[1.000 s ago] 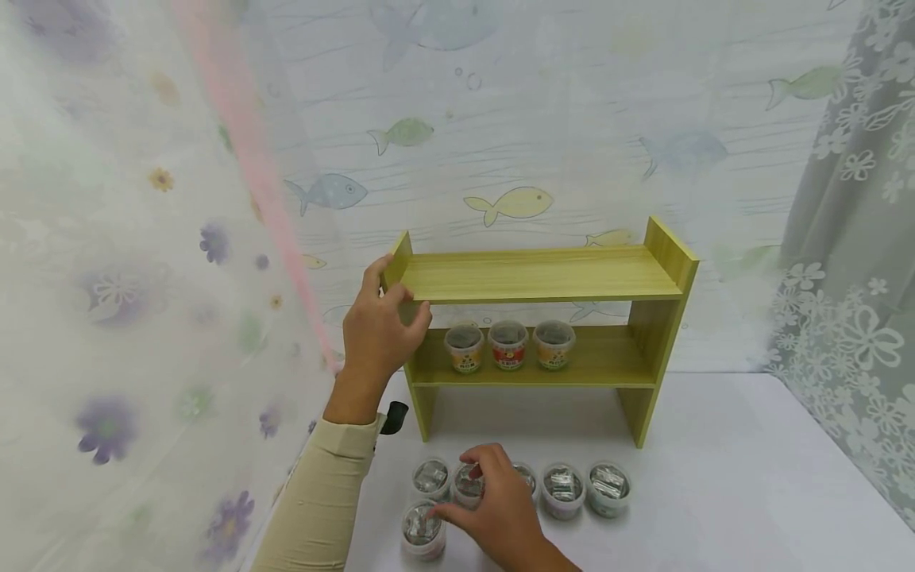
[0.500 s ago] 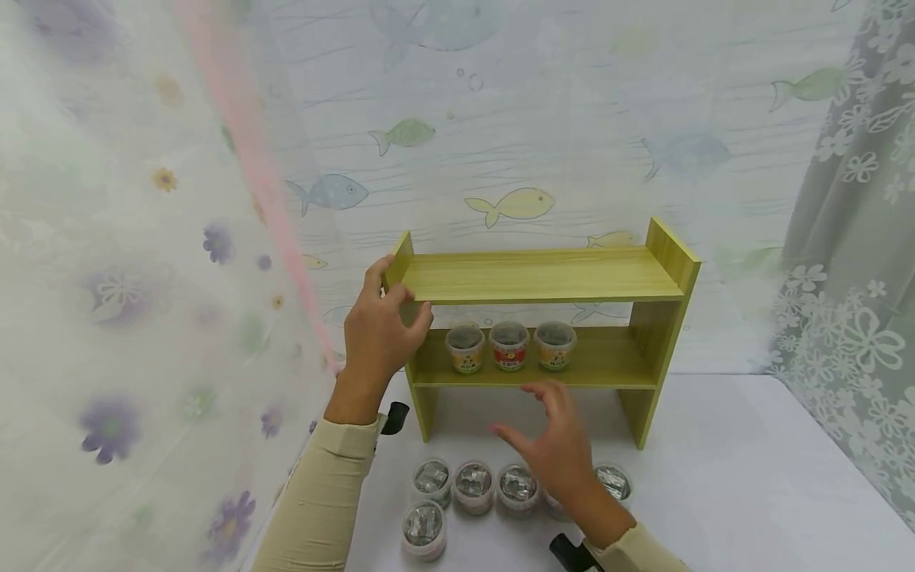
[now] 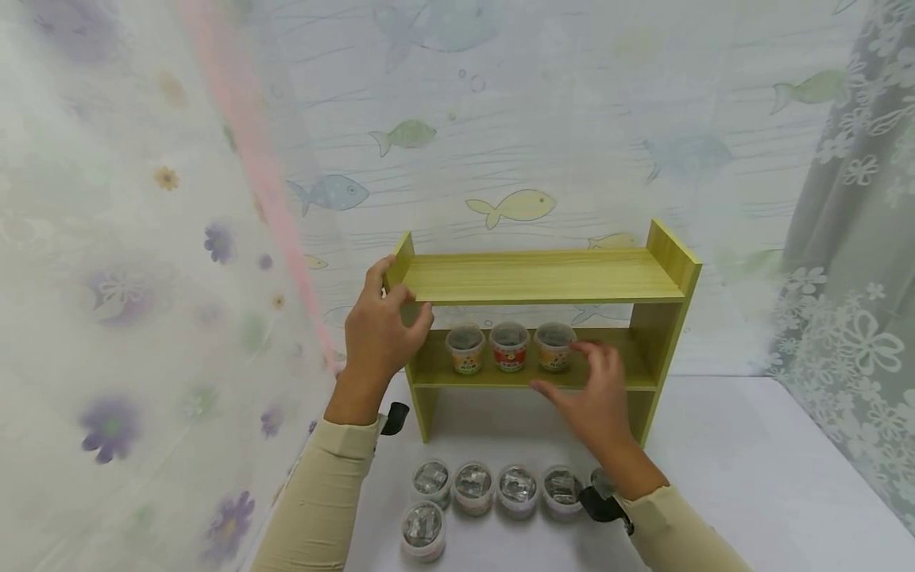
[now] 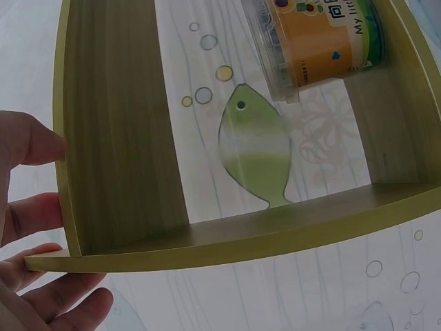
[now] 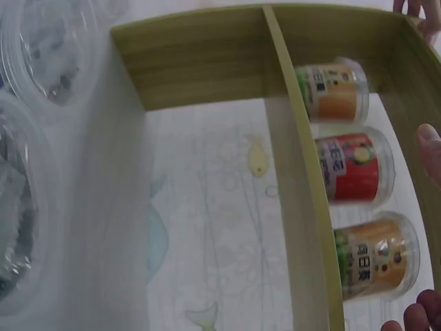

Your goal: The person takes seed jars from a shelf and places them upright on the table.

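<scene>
A light wooden two-tier shelf (image 3: 536, 278) stands on the white table. My left hand (image 3: 382, 330) grips its upper left corner; in the left wrist view, thumb and fingers (image 4: 38, 214) lie around the board's edge. Three clear plastic tubs sit in a row on the lower board: an orange-labelled tub (image 3: 466, 361), a red-labelled tub (image 3: 509, 357) and another orange-labelled tub (image 3: 554, 357). My right hand (image 3: 600, 397) is in front of this board, just right of the last tub, thumb and fingers spread with nothing between them. Its fingertips overlap that tub's right edge in the head view.
Several more tubs stand on the table in front of the shelf: a row with one tub (image 3: 474, 486) in it, and a single tub (image 3: 423, 531) nearer. My right forearm partly covers the row's right end. A fish-patterned curtain (image 3: 500, 119) hangs behind the shelf.
My right hand has moved from over the table tubs up and to the right, to the lower board's tubs. The left hand stays on the shelf corner.
</scene>
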{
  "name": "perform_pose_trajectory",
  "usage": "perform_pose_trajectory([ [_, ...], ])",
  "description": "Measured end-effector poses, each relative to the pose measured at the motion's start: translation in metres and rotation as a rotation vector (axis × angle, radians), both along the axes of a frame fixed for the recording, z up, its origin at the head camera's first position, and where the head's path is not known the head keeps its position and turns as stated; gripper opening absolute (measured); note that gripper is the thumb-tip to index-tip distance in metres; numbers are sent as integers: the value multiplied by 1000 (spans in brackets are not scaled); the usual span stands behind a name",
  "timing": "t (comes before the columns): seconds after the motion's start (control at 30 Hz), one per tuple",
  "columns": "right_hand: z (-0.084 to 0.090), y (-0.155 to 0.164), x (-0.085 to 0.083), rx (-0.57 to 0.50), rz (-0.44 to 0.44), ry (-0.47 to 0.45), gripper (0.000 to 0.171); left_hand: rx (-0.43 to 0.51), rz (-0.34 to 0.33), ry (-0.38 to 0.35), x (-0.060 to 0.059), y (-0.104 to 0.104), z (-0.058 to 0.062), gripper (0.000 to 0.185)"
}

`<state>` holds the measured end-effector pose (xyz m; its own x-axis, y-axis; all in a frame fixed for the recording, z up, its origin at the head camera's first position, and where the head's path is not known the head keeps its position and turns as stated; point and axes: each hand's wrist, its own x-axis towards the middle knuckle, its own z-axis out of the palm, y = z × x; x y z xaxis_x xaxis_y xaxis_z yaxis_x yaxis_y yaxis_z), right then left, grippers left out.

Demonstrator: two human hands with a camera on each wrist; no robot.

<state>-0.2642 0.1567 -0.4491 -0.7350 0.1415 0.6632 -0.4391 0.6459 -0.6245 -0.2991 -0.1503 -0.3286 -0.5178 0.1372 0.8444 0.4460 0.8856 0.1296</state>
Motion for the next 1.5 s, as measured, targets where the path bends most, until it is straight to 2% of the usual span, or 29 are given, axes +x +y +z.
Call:
perform_pose_trajectory([
  [0.13,5,9,-8,-41,-7,-53,85,-3,-3,2,0,0,1,23],
  [0.27,11,15,-15,-98,32,-125,86,-6,6,-5,1,1,1,22],
  [0.4,19,21,-24,-181,122,-194,90,-8,9,-3,1,1,1,21],
  [0.57,26,31,-42,-240,289,-312,96,-5,7,7,1,1,3,21],
  [0.7,25,39,-53,-220,392,-373,92,-4,13,-2,2,1,3,21],
  [0.87,20,46,-60,-193,456,-421,87,-4,10,6,1,0,3,22],
  [1.1,17,46,-64,-107,478,-459,85,1,15,25,0,-1,2,22],
  [1.3,14,50,-60,-87,449,-429,83,-5,-17,25,-2,2,-2,22],
  [1.5,12,46,-63,-38,421,-409,74,-13,1,26,-1,1,-2,22],
])
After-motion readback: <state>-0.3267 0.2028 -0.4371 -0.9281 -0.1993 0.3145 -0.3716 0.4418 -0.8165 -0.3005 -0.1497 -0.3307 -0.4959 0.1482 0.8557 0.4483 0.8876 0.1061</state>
